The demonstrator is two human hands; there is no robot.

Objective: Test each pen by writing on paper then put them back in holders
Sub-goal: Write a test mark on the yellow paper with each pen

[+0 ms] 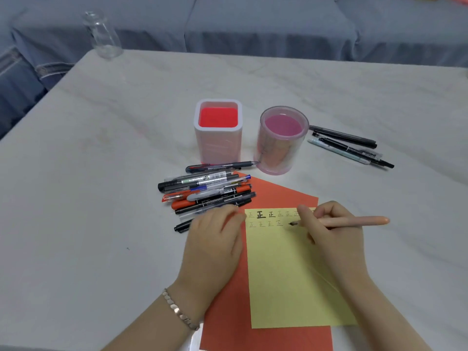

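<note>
At the middle right of the frame, our right hand [336, 231] pinches a pink pen [354, 221], its tip on the yellow paper [291, 274]. Our left hand [215, 239] lies loose beside the paper and holds nothing. With no hand pressing on it, the paper may slide and the ink may smear. We read 正 many times. The labels in the pen pile [207, 191] are too small to read.
</note>
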